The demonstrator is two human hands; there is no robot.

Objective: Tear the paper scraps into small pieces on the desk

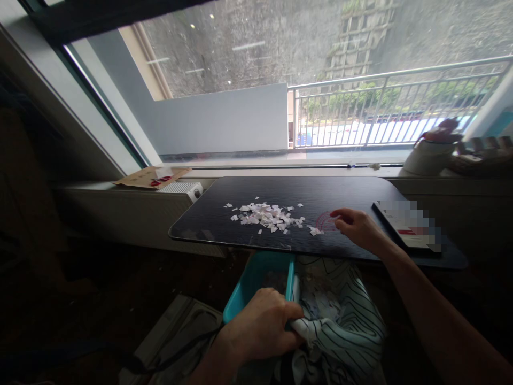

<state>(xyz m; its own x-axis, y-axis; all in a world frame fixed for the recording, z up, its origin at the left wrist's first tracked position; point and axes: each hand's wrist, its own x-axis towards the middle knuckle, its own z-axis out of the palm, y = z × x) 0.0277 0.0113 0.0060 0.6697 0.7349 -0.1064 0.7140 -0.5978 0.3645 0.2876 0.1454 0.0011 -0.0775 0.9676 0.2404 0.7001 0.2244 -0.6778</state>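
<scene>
A heap of small white paper scraps (266,216) lies spread across a dark table (208,222). My right hand (356,227) rests on the table to their right, its fingers pinched on a clear pink protractor (326,221) whose edge touches the nearest scraps. Below the table's front edge, my left hand (262,323) is closed around the rim of a teal plastic bin (250,283) and a fold of white striped fabric (340,326). Scraps lie inside the bin and on the fabric.
A dark booklet with a white label (406,227) lies at the table's right end. On the window ledge behind sit a cardboard sheet with red scissors (154,178), a white device (182,188) and a white pot (427,155). A large window fills the back.
</scene>
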